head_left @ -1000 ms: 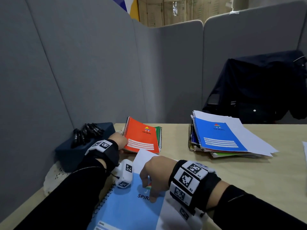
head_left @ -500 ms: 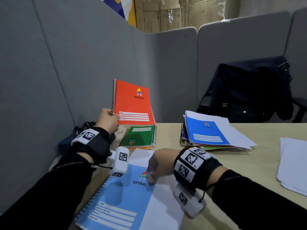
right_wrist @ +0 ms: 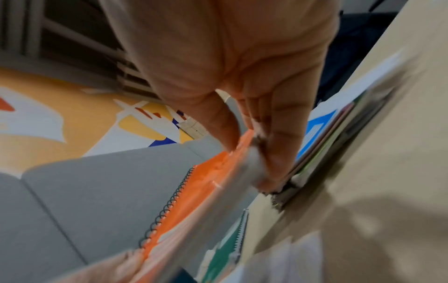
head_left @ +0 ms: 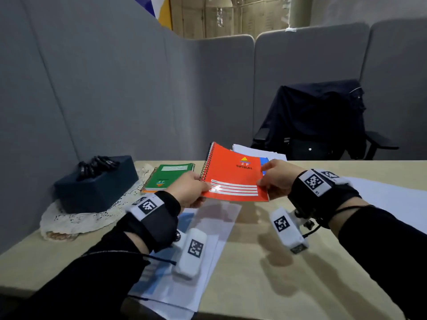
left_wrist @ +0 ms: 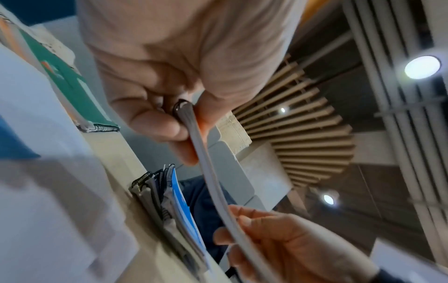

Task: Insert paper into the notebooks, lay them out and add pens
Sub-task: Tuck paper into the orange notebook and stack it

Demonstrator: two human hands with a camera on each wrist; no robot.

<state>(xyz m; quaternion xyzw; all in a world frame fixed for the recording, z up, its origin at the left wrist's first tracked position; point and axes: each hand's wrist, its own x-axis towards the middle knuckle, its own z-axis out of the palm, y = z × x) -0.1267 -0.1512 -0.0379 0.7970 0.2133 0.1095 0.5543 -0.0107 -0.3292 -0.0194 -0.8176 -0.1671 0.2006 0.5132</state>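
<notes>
An orange spiral notebook (head_left: 233,175) hangs above the table, held by both hands. My left hand (head_left: 190,189) pinches its near left corner by the spiral binding (left_wrist: 181,107). My right hand (head_left: 276,179) pinches its right edge (right_wrist: 244,151), thumb on the cover and fingers underneath. A green notebook (head_left: 168,175) lies flat on another notebook at the back left. Under my left wrist lies a light blue notebook (head_left: 159,245) with a white sheet (head_left: 215,225) sticking out. A stack of notebooks with paper (head_left: 258,152) sits behind the orange one, mostly hidden. Black pens (head_left: 97,163) lie on a dark blue box.
The dark blue box (head_left: 97,184) stands on a lace doily (head_left: 76,218) at the left. Loose white sheets (head_left: 392,197) lie at the right edge of the table. Grey partitions (head_left: 115,88) wall the desk in. A chair with a dark jacket (head_left: 316,118) stands behind.
My left hand brought the orange notebook from upright at the back left down and to the middle. My right hand left the light blue notebook and took the orange one's right edge.
</notes>
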